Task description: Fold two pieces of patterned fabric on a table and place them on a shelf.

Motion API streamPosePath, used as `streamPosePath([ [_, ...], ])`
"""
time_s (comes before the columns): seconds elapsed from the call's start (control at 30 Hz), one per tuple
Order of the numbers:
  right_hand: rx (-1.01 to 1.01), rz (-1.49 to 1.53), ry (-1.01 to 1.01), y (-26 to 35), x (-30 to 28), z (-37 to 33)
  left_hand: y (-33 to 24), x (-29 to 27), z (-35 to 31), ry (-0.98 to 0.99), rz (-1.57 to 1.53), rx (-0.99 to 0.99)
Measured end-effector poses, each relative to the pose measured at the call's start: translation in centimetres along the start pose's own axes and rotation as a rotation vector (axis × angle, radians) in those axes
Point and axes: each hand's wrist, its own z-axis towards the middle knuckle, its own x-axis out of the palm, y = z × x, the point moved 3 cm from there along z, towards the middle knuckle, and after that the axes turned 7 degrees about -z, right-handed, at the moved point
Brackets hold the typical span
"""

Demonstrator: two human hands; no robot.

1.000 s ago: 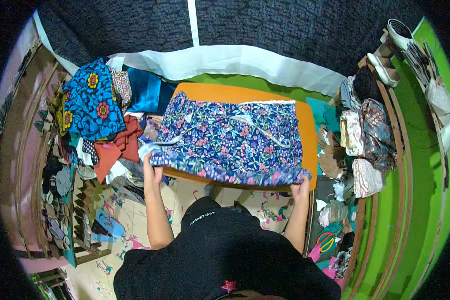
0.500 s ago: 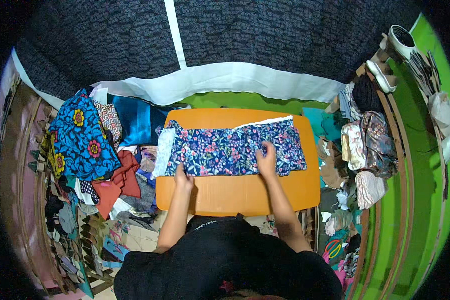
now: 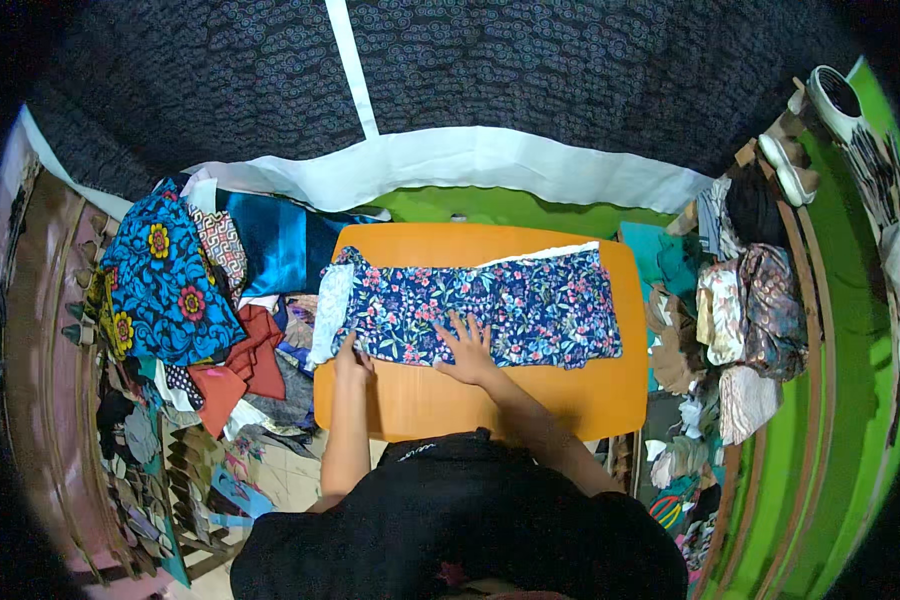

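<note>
A dark blue floral cloth (image 3: 540, 305) lies folded into a long strip across the orange tabletop (image 3: 470, 405). At its left end a pale underside shows, and a white edge runs along the far right side. My right hand (image 3: 467, 352) rests flat on the near middle of the cloth, fingers spread. At the near left corner, my left hand (image 3: 352, 357) grips the cloth's edge, with one digit lying on top and the other fingers partly hidden.
Left of the table are heaped a blue cloth with yellow and red flowers (image 3: 165, 280), shiny teal fabric (image 3: 270, 240) and rust-red pieces (image 3: 255, 350). Fabric scraps and bundled cloths (image 3: 770, 300) line the right side, near scissors (image 3: 667, 512) and white shoes (image 3: 790, 170).
My right hand has moved left along the cloth, from its right half to the middle, and its fingers have spread flat. The left hand stays at the near left corner.
</note>
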Motion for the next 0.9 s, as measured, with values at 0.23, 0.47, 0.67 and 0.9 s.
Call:
streamPosePath([
  [0.23,0.163,1.158,0.045,-5.3,-2.9,-0.1,1.7,9.8,-7.0,0.507,0.22,0.556],
  [0.47,0.337,1.813,-0.196,-15.8,-7.9,-8.5,17.9,18.3,-17.6,1.015,1.026,1.099],
  [0.67,0.394,1.98,-0.239,-23.6,-3.2,-12.4,27.3,15.3,-16.4,1.253,1.993,0.457],
  [0.9,0.93,1.453,-0.359,-25.9,-5.0,-10.6,20.1,13.9,-12.0,0.511,1.437,1.178],
])
